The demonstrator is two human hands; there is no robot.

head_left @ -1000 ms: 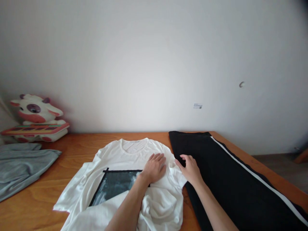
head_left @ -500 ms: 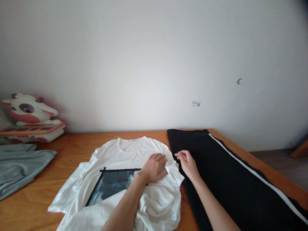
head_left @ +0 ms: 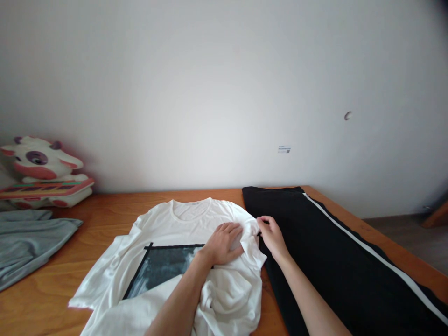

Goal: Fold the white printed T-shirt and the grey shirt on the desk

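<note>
White T-shirt (head_left: 196, 230) pressed and pinched

Printed with a dark, black-edged picture (head_left: 161, 266), the creased garment is laid on a wooden surface (head_left: 115, 205). It is pressed by the flat left hand (head_left: 224, 243) — and pinched at the shoulder by the right hand (head_left: 273, 237). Alongside, a white-striped black garment (head_left: 332, 261) is spread; on the wall (head_left: 210, 93) — a label (head_left: 284, 149), too small to be read.

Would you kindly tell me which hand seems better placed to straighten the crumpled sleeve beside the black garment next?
Probably the right hand: it appears to pinch the white shirt near that sleeve, while the left hand lies flat on the shirt's front.
</note>
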